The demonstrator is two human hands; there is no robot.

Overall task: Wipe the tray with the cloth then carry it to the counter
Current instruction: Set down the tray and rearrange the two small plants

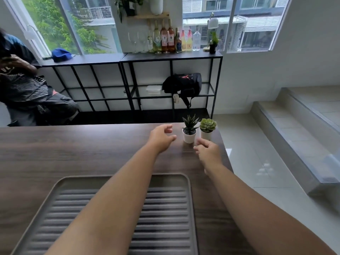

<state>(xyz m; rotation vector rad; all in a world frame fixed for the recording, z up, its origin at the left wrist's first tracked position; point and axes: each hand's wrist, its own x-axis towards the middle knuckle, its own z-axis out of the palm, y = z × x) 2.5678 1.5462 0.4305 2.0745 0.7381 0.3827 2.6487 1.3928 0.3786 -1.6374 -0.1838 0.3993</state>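
Dark wood tabletop [55, 155] carries the ribbed tray [165, 208] lengthwise under both forearms, behind the empty, loosely open left hand [161, 138] and right hand [207, 151]; no cloth shows.

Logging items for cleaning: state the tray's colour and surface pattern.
Grey-brown tray, with dark parallel ridges; head view.

You are seeing no text clear enough to read: the bottle labels [170, 38] and the black bag's [183, 85] red logo are staying blurred.
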